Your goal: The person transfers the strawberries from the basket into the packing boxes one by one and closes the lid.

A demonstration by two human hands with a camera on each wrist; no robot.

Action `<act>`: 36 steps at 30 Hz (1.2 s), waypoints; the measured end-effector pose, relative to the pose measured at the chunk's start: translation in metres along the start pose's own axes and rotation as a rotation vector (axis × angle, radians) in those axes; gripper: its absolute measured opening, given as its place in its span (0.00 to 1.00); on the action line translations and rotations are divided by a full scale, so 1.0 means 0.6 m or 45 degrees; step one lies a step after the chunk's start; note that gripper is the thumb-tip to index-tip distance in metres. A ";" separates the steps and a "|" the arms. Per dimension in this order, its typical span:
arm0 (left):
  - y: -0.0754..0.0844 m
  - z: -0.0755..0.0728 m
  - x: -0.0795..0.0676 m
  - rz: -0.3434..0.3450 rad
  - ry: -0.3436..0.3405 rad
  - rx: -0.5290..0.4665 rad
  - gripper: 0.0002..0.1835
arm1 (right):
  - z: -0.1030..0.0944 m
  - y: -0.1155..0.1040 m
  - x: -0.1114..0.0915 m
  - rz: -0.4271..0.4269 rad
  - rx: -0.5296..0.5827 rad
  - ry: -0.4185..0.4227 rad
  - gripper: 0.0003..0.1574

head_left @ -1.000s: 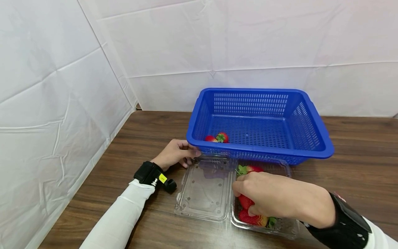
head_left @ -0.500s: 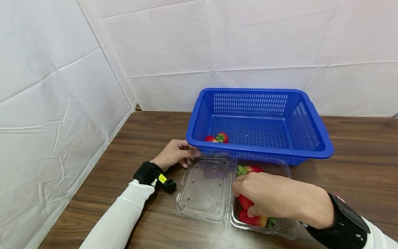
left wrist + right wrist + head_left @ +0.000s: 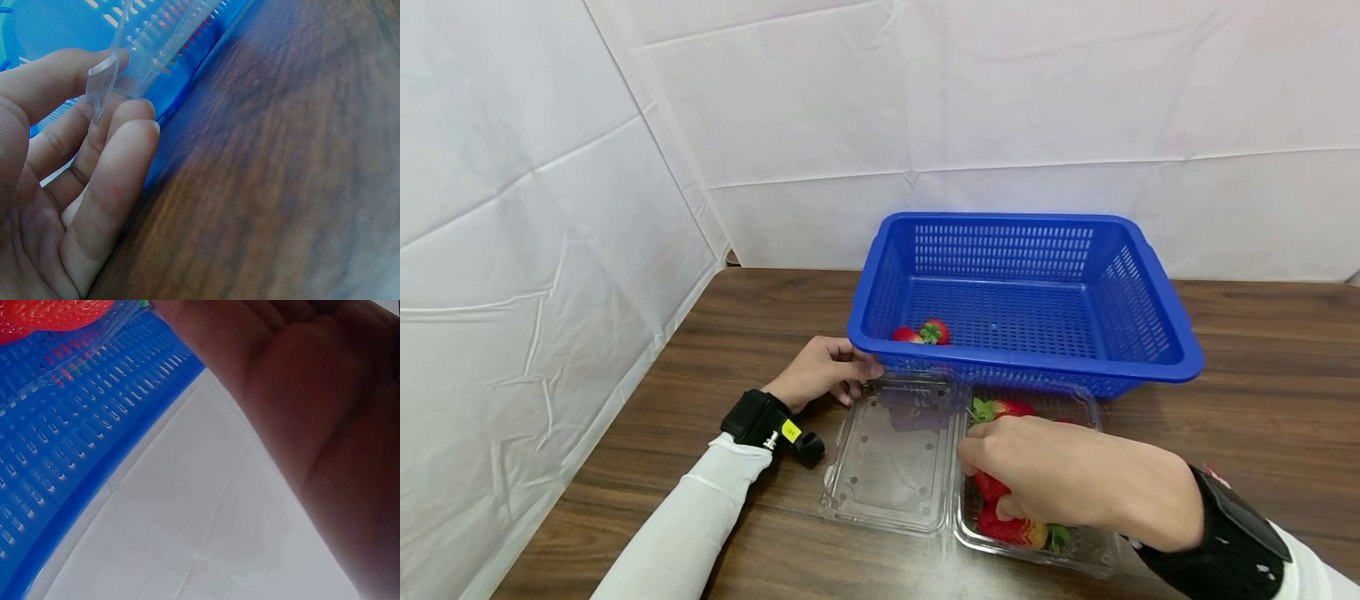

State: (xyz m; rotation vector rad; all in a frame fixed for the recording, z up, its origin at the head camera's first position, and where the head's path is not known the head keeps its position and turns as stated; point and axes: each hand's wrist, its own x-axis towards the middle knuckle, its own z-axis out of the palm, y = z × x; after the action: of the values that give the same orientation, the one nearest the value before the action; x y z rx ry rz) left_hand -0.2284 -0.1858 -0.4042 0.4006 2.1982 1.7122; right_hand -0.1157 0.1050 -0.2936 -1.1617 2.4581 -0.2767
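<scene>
A clear plastic clamshell container lies unfolded in the head view, its lid (image 3: 891,467) on the left and its strawberry-filled tray (image 3: 1086,546) on the right. My left hand (image 3: 826,371) pinches the far left corner of the lid; the left wrist view shows the plastic tab (image 3: 101,84) between thumb and fingers. Reaching into the tray, my right hand (image 3: 1048,467) curls its fingers and thumb around a red strawberry (image 3: 991,487), partly hidden below the hand. Another strawberry (image 3: 1011,527) lies nearer, and a leafy-topped one (image 3: 1011,408) sits at the far end.
Right behind the clamshell stands a blue slotted basket (image 3: 1022,357). Inside its near left corner are two strawberries (image 3: 936,332). Everything rests on a brown wooden table (image 3: 782,308), with white sheeting (image 3: 1037,108) at the back and left.
</scene>
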 end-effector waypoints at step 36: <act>-0.001 -0.001 0.001 0.007 -0.010 0.000 0.13 | -0.072 0.016 -0.011 -0.183 -0.052 0.440 0.20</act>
State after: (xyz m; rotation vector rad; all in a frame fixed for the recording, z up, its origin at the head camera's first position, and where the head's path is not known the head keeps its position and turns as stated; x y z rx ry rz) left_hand -0.2292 -0.1864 -0.4046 0.4130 2.1934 1.7102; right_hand -0.1378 0.1167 -0.2561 -1.4125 2.6850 -0.5099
